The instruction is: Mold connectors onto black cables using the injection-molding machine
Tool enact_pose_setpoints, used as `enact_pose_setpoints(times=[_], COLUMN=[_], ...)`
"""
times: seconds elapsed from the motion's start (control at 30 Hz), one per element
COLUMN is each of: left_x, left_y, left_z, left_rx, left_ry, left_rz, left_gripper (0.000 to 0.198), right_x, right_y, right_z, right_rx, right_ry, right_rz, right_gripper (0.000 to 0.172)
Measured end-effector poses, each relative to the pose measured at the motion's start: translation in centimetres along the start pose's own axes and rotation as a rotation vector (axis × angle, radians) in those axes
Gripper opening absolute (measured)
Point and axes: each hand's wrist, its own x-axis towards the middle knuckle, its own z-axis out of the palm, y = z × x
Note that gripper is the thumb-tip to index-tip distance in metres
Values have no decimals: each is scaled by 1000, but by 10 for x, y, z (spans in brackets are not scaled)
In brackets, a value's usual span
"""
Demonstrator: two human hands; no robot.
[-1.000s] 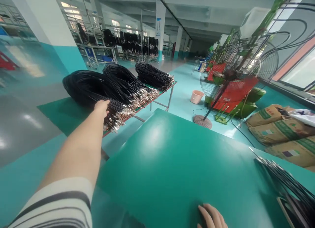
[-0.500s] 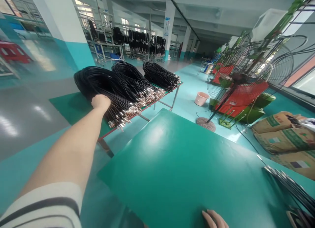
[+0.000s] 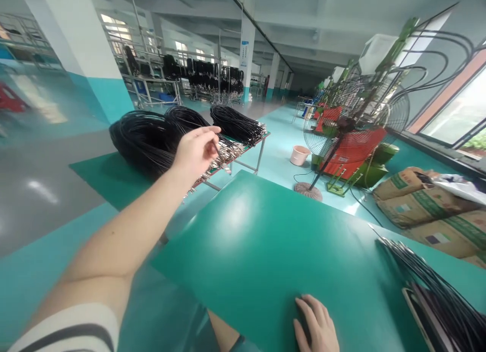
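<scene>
My left hand is raised in front of the cable bundles, fingers pinched on a thin black cable whose metal end points down. Most of that cable is lost against the bundles behind it. Three looped bundles of black cables, the nearest one at the left, lie on a low green-topped table. Their metal ends face right, partly hidden by my hand. On the nearer green table, my right hand rests with fingers loosely spread and nothing in them.
More black cables lie at the table's right side, beside a phone-like flat object. Beyond stand a floor fan, a pink bucket and stacked brown sacks. A pillar rises at the left.
My left hand has moved right and up from the nearest bundle, with a cable in its fingers. My right hand shows more fully on the table. The view has shifted slightly right.
</scene>
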Motion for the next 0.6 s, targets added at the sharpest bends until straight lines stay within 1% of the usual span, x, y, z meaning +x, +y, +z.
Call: enact_pose_setpoints(times=[0.07,0.13,0.17,0.23,0.3,0.33,0.37,0.4,0.43,0.47,0.5,0.53,0.57,0.6], left_x=[-38,-81,-104,-150,-194,-213,-229,-241,-249,-253,-253,-249,-242,-232], left_y=[2,-2,-6,-15,-22,-23,-24,-24,-23,-23,-25,-28,-33,-39], left_z=[19,35,42,56,69,76,82,88,93,98,101,103,103,101], left_rx=[-69,-57,-25,114,315,394,448,496,543,600,675,758,828,867], left_ry=[-124,-284,-372,-569,-771,-848,-909,-941,-949,-935,-896,-845,-795,-726], left_rz=[-26,-63,-54,14,163,297,445,593,725,817,850,812,703,528], left_gripper=[22,24,27,36,42,44,46,47,45,40,32,23,15,11], right_x=[2,8,12,24,35,39,42,42,40,37,32,26,18,8], right_y=[-5,-14,-22,-42,-67,-79,-89,-97,-103,-105,-105,-102,-97,-89], right_z=[-3,-8,-14,-33,-63,-80,-98,-116,-133,-150,-164,-177,-189,-199], right_rx=[82,218,309,544,830,975,1071,1108,1115,1108,1098,1098,1110,1126], right_ry=[1,0,0,27,85,126,166,213,269,331,388,433,464,491], right_rz=[43,107,153,250,276,250,241,259,276,287,284,267,248,237], right_gripper=[27,27,31,47,66,72,70,61,49,39,31,27,25,23])
